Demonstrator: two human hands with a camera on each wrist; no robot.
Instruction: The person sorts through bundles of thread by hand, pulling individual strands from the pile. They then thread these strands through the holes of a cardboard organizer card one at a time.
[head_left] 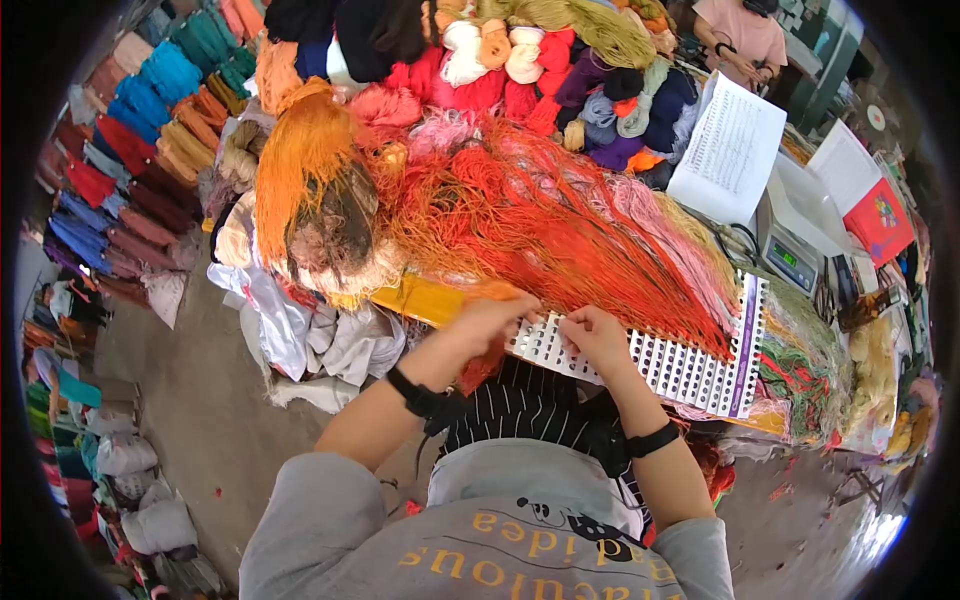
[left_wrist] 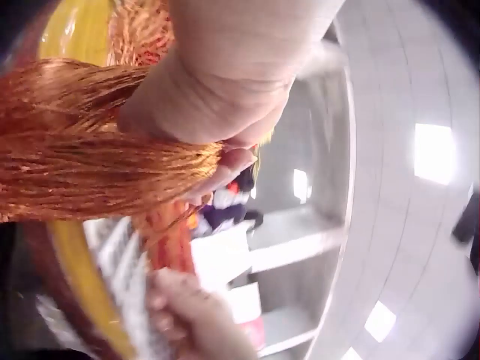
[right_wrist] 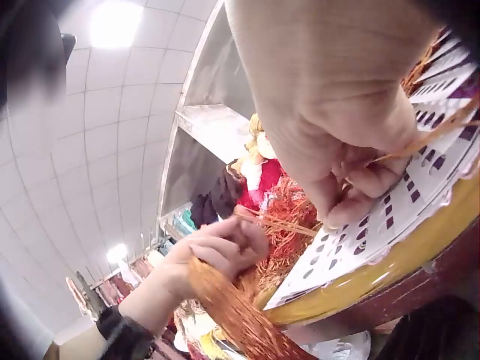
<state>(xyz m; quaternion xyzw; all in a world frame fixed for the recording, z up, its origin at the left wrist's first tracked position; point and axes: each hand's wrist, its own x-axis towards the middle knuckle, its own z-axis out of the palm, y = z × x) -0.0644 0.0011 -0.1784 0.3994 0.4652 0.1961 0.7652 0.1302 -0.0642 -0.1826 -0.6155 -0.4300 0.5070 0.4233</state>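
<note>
A white punched card [head_left: 680, 370] with rows of small holes lies on the yellow table edge [head_left: 425, 300], with orange and red yarn strands [head_left: 560, 230] fanned across it. My left hand [head_left: 490, 318] grips a bundle of orange yarn [left_wrist: 82, 161] at the card's left end. In the right wrist view that left hand [right_wrist: 217, 251] is curled round the orange bundle [right_wrist: 232, 315]. My right hand [head_left: 592, 335] pinches a thin orange strand [right_wrist: 420, 139] against the card [right_wrist: 390, 217], close beside the left hand.
Heaps of coloured yarn skeins [head_left: 520, 70] cover the table's far side, and more hang on the left wall [head_left: 130, 150]. A printed sheet [head_left: 728, 150], a scale [head_left: 790, 255] and a red booklet [head_left: 880, 222] lie at the right. Another person [head_left: 740, 35] sits beyond.
</note>
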